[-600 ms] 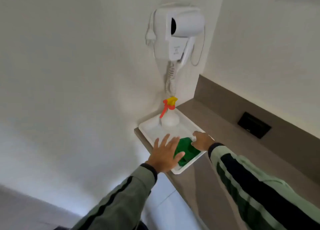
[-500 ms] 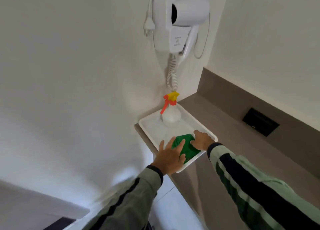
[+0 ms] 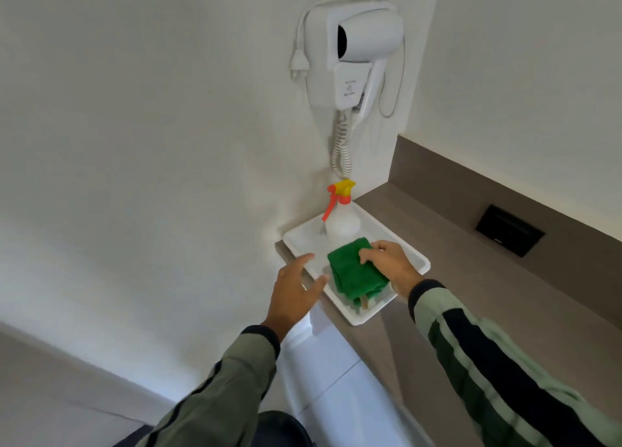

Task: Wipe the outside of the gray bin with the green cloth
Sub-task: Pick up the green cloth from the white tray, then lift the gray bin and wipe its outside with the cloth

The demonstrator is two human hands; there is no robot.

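A folded green cloth (image 3: 353,273) lies in a white tray (image 3: 415,261) at the left end of a brown counter. My right hand (image 3: 392,266) rests on the cloth's right side, its fingers curled over the cloth's far edge and gripping it. Just left of the tray's near corner my left hand (image 3: 294,291) hovers with fingers spread, holding nothing and apart from the cloth. No gray bin can be made out; a dark rounded shape (image 3: 279,426) at the bottom edge is too cut off to identify.
A white spray bottle (image 3: 341,224) with a red and yellow trigger stands at the tray's far end. Above it a white hair dryer (image 3: 356,49) hangs on the wall with a coiled cord. The brown counter (image 3: 471,271) runs right, with a black panel (image 3: 510,230) in its backsplash.
My left hand has pulled back off the cloth to the left of the tray. My right hand has shifted onto the cloth and closed its fingers over the edge.
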